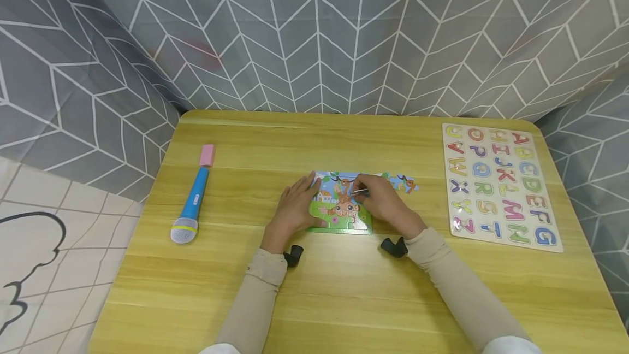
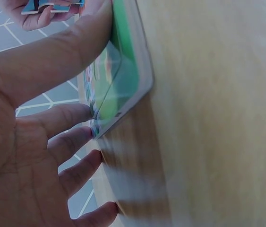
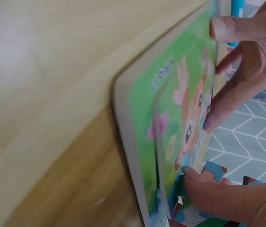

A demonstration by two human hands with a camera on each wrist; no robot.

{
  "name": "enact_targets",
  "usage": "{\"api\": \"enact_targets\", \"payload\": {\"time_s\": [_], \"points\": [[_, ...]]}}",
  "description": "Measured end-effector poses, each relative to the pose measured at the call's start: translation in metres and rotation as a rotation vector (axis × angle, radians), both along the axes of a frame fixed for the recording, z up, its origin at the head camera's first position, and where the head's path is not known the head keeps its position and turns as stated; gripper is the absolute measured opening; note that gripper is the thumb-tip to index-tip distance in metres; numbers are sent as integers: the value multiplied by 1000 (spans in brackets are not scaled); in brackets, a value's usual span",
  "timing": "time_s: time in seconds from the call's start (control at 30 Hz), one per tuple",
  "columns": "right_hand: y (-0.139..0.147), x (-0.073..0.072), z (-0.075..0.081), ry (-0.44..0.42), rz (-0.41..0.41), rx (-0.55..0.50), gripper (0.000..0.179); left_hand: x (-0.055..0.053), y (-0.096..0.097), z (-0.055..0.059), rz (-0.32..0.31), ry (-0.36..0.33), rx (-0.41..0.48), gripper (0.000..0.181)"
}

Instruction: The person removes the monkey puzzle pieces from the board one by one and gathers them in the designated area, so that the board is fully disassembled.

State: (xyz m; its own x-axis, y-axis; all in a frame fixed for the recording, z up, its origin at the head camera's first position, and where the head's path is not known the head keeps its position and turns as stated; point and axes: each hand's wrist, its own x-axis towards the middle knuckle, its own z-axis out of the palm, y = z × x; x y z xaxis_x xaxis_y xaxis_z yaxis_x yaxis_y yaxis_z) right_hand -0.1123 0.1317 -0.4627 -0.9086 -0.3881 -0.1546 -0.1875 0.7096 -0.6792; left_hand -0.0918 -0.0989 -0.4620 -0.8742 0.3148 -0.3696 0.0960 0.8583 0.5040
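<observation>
A jigsaw puzzle with a monkey picture lies in its flat tray in the middle of the table. My left hand rests at its left side; in the left wrist view the thumb lies over the green corner of the puzzle and the other fingers spread along the edge. Above the right part of the picture, my right hand pinches a puzzle piece, seen edge-on. The left wrist view shows the blue of that piece. Further loose puzzle pieces lie just beyond the right hand, partly hidden by it.
To the left lie a blue toy microphone and a pink block. A board of colourful alphabet letters lies at the right. Grey patterned curtain hangs behind the wooden table.
</observation>
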Motion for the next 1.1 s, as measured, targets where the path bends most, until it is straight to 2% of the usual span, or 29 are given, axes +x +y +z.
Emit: {"api": "enact_targets", "payload": {"time_s": [0.27, 0.43, 0.5, 0.7, 0.8, 0.97, 1.1], "points": [[-3, 5, 1, 111, 19, 50, 14, 0, 0, 1, -3, -2, -8, 112], [1, 2, -1, 96, -9, 57, 9, 1, -1, 1, -8, -3, -12, 112], [4, 1, -1, 82, -34, 53, 10, 1, -1, 1, -10, -2, -13, 112], [20, -1, -1, 38, -113, -4, 38, 2, -1, 1, -6, -2, -14, 112], [31, 2, -5, 49, -150, -41, 47, 2, -1, 2, -7, -3, -17, 112], [54, 9, -11, 72, -209, -95, 51, 2, -1, 2, -12, -1, -17, 112], [76, 14, -13, 84, -269, -83, 53, 2, -1, 0, -13, 3, -15, 111]]}}
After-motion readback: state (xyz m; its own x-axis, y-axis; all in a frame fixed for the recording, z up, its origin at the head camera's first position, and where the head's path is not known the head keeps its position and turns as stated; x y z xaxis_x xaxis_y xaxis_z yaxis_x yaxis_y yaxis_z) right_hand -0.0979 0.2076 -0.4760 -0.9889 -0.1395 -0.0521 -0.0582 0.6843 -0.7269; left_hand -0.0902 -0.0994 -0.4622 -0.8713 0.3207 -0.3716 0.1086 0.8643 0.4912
